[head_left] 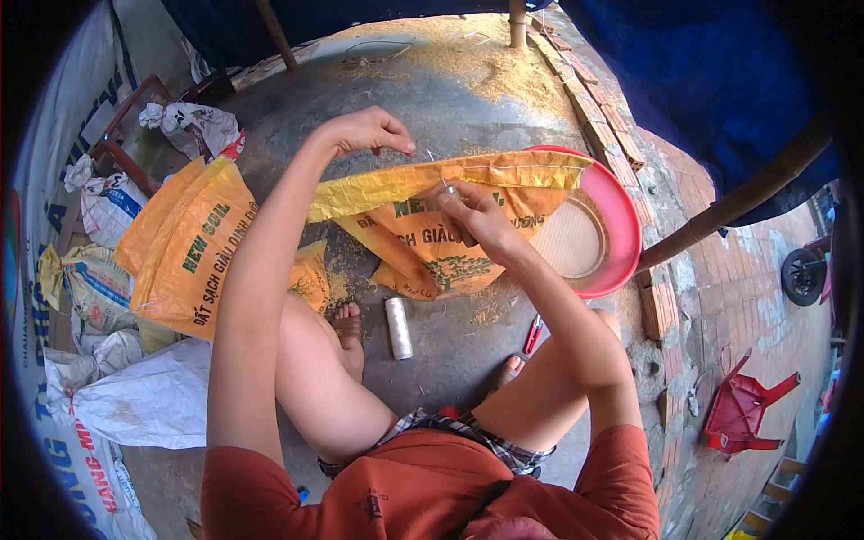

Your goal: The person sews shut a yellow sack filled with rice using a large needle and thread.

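Observation:
An orange-yellow woven sack (423, 236) printed "NEW SOIL" stretches in front of me, its yellow top edge folded over, with white stitching along the right part. My right hand (477, 216) is closed just below that fold, around what looks like a needle (442, 181); a silvery band shows at its fingertips. A thin glinting piece pokes up above the fold. My left hand (371, 132) is raised above the sack's edge, fingers pinched together; what they hold is too small to make out. On the floor between my feet stands a spool of white thread (398, 328).
A red cutter (533, 336) lies by my right foot. Behind the sack is a pink-rimmed round sieve (627, 243). Filled orange sacks (193, 243) and white sacks (148, 396) crowd the left. A brick edge, bamboo pole (733, 202) and overturned red stool (747, 409) are right.

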Tool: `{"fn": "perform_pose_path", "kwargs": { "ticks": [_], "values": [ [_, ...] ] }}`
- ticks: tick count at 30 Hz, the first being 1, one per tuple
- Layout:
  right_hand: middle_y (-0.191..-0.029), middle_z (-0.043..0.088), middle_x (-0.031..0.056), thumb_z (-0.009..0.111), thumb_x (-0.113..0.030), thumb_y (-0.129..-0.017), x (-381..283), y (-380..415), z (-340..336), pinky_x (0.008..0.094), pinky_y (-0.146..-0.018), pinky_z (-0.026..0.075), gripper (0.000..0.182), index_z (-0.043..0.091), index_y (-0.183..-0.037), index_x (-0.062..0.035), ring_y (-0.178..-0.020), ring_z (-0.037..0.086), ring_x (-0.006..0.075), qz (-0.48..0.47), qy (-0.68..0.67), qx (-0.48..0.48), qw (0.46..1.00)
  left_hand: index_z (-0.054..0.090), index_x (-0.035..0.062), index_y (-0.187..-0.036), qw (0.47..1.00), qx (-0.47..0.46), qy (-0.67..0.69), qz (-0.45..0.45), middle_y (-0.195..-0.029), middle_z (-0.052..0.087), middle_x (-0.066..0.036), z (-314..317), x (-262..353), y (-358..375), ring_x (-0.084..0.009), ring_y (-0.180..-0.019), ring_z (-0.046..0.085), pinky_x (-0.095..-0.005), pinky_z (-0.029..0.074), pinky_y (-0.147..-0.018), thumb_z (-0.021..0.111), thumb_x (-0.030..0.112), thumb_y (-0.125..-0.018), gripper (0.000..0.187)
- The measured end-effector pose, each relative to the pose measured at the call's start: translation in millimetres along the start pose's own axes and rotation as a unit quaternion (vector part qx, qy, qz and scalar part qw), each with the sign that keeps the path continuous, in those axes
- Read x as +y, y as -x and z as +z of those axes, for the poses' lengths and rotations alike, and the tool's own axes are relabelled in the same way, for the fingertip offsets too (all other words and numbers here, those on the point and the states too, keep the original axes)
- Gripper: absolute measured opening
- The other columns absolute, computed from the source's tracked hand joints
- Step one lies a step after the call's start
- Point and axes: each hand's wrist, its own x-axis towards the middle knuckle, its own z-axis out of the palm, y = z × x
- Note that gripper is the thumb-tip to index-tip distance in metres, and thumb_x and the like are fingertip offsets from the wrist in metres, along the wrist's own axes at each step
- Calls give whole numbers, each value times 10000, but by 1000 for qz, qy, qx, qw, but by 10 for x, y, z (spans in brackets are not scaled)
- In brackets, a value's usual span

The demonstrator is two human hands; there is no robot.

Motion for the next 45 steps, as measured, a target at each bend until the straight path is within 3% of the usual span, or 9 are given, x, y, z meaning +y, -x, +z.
{"fn": "perform_pose_path", "kwargs": {
  "ticks": [7,9,13,16,18,22,28,37,45],
  "values": [
    [-632,473,-16,448,-240,-934,-14,-22,20,202,-427,338,209,537,-983,-58,-481,423,58,53,-94,-1,994,625,63,-800,968,19,245,41,-904,620,-33,-97,-124,64,-105,-806,532,-252,421,-699,564,224,-823,174],
    [-636,478,-13,446,-242,-935,-9,-33,22,205,-435,352,215,538,-989,-55,-486,432,64,51,-143,-11,988,593,82,-787,852,-55,512,95,-902,609,-62,-95,-95,91,-116,-857,538,-269,428,-733,534,200,-842,143],
    [-650,478,-4,442,-233,-936,9,-51,-12,219,-472,383,223,536,-1011,-46,-518,438,77,77,-225,-35,971,565,99,-765,812,-36,573,110,-867,609,-77,-24,-72,23,-146,-843,556,-291,438,-738,528,194,-849,132],
    [-661,471,1,436,-224,-937,-18,-28,-9,225,-485,388,222,534,-1017,-41,-540,433,81,86,-251,-43,963,569,73,-814,854,-38,504,126,-848,611,-76,-12,-33,-44,-167,-811,566,-294,442,-738,569,235,-835,164],
    [-668,467,3,431,-219,-938,-30,-20,-13,226,-488,389,222,533,-1016,-38,-550,429,83,92,-260,-44,960,590,41,-830,975,115,156,105,-795,602,-60,127,143,-1,-181,-762,564,-294,442,-724,635,309,-791,274],
    [-680,461,15,410,-202,-942,-31,-22,-40,229,-498,390,217,516,-1022,-29,-567,425,90,101,-303,-55,946,626,38,-838,969,103,-140,173,-803,555,-48,280,344,118,-186,-813,543,-300,428,-745,719,399,-687,402],
    [-683,457,23,405,-199,-944,-41,-17,-28,234,-508,395,196,496,-985,-30,-563,419,101,80,-319,-54,943,633,53,-820,933,188,-236,197,-898,523,-38,402,323,175,-210,-971,476,-350,346,-870,741,359,-636,373],
    [-694,460,37,383,-202,-953,-42,24,48,243,-504,386,208,455,-1013,-16,-568,423,108,95,-340,-58,934,616,55,-731,867,346,-312,178,-882,525,-53,550,202,96,-222,-940,457,-350,305,-863,689,256,-668,222],
    [-683,438,33,333,-238,-963,-98,77,48,227,-483,353,249,426,-1033,-18,-550,393,108,122,-369,-45,920,651,81,-816,913,308,-231,136,-865,546,-38,513,141,-11,-224,-953,459,-375,306,-898,674,272,-684,233]
  ]
}}
